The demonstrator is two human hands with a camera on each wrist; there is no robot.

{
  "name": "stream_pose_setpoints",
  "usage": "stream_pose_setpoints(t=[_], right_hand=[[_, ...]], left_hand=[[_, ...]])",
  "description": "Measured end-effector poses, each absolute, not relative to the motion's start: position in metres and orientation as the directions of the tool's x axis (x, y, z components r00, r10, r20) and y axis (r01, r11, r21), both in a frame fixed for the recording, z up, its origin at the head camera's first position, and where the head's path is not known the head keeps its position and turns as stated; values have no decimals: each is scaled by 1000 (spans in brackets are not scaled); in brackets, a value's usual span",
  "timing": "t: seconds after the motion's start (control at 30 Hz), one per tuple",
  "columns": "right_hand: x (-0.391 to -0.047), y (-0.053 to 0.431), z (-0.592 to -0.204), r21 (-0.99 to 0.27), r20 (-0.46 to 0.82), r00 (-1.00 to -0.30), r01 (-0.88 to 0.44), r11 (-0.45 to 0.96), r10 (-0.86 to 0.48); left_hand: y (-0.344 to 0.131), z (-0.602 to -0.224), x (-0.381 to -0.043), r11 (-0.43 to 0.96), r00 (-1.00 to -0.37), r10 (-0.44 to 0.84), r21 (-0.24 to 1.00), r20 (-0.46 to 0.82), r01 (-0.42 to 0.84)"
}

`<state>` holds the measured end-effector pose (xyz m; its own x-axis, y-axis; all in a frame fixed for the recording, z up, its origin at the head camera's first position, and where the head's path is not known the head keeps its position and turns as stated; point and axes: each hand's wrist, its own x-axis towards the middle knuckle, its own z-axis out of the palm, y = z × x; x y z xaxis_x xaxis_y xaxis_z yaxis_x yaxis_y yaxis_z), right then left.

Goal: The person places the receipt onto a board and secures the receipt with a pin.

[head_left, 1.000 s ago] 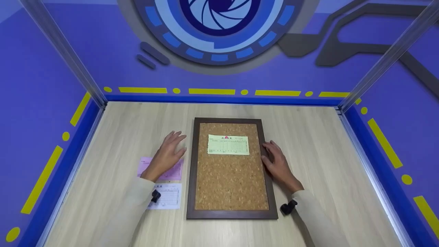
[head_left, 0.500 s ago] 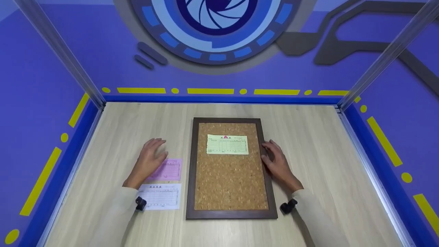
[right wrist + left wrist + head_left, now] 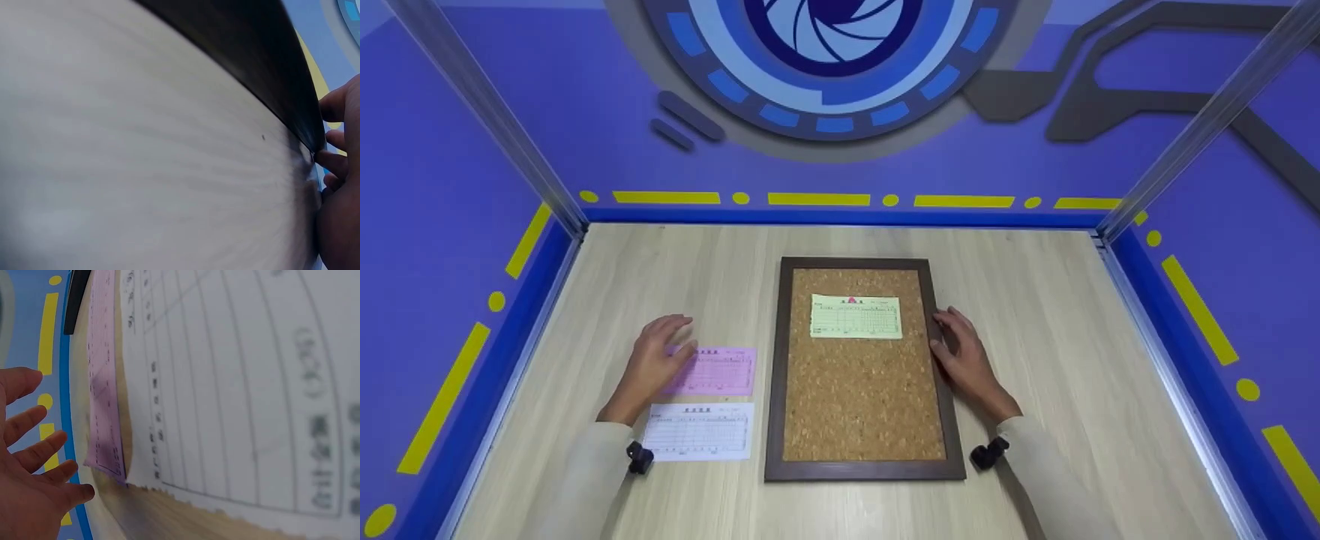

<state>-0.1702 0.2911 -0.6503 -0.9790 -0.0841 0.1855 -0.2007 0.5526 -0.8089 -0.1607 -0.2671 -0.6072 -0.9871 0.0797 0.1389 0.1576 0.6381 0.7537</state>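
Note:
In the head view a corkboard (image 3: 864, 405) in a dark brown frame lies on the table, long side running away from me. A pale green printed slip (image 3: 855, 321) sits on its upper part, with a small red-pink mark at the slip's top edge. My right hand (image 3: 967, 364) rests at the frame's right side, fingertips touching it; the right wrist view shows those fingers (image 3: 334, 163) against the dark edge. My left hand (image 3: 649, 367), fingers spread and holding nothing, is over the left end of a pink slip (image 3: 724, 373). A white slip (image 3: 701, 433) lies just nearer.
The pale wooden table (image 3: 705, 270) is enclosed by a blue printed back wall (image 3: 810, 169) and side walls with yellow markings. Metal posts stand at the two far corners. Each sleeve cuff carries a small black camera, such as the left one (image 3: 640, 456).
My left hand has moved left and toward me, away from the corkboard, uncovering more of the pink and white slips. The right hand stays at the frame's side.

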Motion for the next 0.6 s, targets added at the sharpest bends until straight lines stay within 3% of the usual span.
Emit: stream_pose_setpoints(t=[0.6], right_hand=[[-169,291,-650,-812,207,-975,-220,541,-85]], left_hand=[[-288,-613,-153,672,-992,83,730,93,124]])
